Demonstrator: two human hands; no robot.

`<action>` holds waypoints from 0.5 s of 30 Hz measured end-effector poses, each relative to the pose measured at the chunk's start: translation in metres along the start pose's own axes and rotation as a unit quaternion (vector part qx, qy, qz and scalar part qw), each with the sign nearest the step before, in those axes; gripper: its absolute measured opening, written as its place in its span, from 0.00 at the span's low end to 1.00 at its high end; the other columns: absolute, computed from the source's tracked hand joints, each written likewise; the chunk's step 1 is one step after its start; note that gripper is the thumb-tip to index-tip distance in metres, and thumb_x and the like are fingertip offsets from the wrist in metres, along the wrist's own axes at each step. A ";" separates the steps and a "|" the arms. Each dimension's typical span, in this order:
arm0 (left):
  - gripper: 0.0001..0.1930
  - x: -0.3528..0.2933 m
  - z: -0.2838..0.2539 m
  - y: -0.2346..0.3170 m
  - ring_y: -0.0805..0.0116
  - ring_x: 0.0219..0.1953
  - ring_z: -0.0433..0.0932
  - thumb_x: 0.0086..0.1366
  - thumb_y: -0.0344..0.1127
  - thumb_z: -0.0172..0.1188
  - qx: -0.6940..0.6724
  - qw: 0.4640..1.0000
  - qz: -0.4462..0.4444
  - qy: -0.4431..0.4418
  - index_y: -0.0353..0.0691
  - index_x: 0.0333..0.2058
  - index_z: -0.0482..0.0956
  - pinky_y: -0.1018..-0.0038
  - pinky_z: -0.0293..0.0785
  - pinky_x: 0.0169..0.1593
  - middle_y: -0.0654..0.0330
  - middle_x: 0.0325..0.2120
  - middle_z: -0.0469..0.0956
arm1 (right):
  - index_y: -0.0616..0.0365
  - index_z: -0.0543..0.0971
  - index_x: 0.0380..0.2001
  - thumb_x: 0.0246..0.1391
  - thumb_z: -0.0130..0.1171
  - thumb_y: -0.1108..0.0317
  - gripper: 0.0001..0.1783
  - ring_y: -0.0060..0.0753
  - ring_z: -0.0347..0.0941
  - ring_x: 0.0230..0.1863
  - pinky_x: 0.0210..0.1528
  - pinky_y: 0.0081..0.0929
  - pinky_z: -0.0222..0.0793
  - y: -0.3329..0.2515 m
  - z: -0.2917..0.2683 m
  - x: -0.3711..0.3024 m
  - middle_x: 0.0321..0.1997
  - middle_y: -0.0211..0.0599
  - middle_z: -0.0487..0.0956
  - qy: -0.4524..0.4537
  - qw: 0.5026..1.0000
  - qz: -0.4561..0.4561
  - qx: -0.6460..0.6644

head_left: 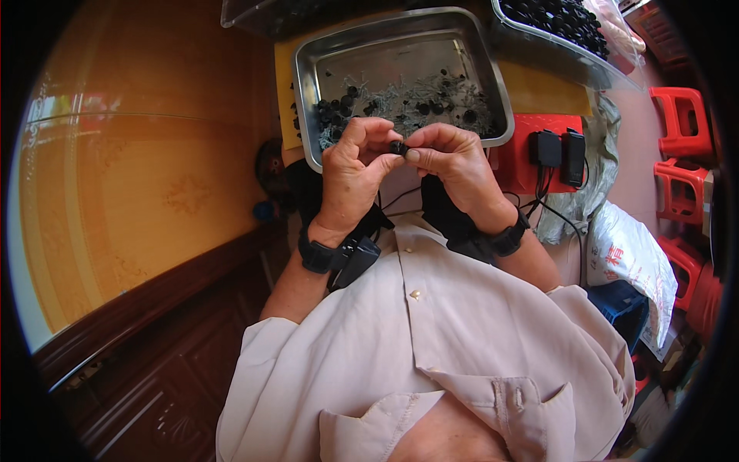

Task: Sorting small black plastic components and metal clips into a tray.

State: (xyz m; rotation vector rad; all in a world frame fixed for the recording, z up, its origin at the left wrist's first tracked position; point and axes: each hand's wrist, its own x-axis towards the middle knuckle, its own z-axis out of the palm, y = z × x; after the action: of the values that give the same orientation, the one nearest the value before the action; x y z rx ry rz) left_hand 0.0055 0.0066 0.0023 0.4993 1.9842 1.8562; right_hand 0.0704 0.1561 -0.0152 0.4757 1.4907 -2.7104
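My left hand (352,173) and my right hand (454,162) meet at the near rim of a shallow steel tray (308,69). Between their fingertips both pinch a small black round part (397,146). The tray holds several more small black parts (339,104) mixed with a heap of thin grey wire-like pieces (400,96). Each wrist wears a black band with a small black device strapped to it.
A clear bin of black parts (562,23) stands at the back right, another clear container (254,15) at the back left. A red stool with two black chargers (558,154) is to the right, red plastic stools (681,123) beyond, a white sack (627,258) below, wooden furniture (146,192) at left.
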 end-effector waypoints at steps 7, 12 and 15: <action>0.21 0.003 -0.003 0.006 0.73 0.35 0.79 0.47 0.16 0.62 0.067 0.997 0.037 -0.023 0.38 0.41 0.72 0.79 0.76 0.40 0.59 0.31 0.79 | 0.63 0.78 0.31 0.46 0.61 0.78 0.06 0.16 0.70 0.28 0.30 0.14 0.66 -0.005 0.000 -0.001 0.28 0.29 0.77 -0.017 0.999 -0.016 -0.042; 0.24 0.005 -0.005 0.010 0.69 0.37 0.80 0.48 0.18 0.61 0.140 0.986 0.069 -0.055 0.39 0.46 0.71 0.78 0.77 0.41 0.55 0.34 0.80 | 0.63 0.78 0.30 0.46 0.61 0.77 0.06 0.17 0.69 0.27 0.30 0.14 0.65 -0.010 -0.004 0.000 0.27 0.29 0.76 -0.030 0.999 0.041 -0.018; 0.23 0.005 -0.008 0.012 0.66 0.38 0.80 0.50 0.19 0.61 0.174 0.977 0.098 -0.080 0.39 0.47 0.70 0.77 0.77 0.41 0.54 0.35 0.79 | 0.63 0.77 0.30 0.46 0.62 0.77 0.06 0.18 0.69 0.26 0.30 0.14 0.65 -0.010 -0.005 -0.001 0.27 0.29 0.76 -0.035 0.997 0.061 -0.018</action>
State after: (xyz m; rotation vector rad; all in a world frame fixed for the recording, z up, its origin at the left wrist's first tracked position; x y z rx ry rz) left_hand -0.0022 0.0031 0.0144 0.9447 2.2229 1.5153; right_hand 0.0706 0.1655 -0.0088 0.4503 1.4399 -2.5765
